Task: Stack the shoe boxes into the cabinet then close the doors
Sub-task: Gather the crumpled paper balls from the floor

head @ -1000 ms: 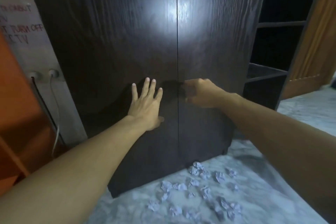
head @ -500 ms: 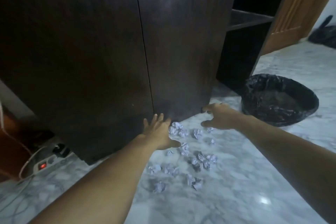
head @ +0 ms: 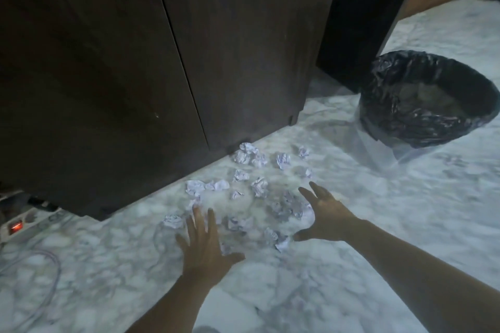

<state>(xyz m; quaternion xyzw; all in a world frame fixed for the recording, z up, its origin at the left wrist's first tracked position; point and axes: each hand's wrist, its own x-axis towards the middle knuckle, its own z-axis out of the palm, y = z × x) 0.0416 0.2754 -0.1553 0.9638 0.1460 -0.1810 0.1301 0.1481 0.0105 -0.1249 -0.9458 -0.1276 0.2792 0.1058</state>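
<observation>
With the cabinet doors shut, both the left hand and right hand hung spread and empty over crumpled paper balls; the bin at two o'clock could have been knocked.

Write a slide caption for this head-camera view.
Both open hands, left hand and right hand, reach over crumpled paper balls before the closed cabinet doors.
</observation>
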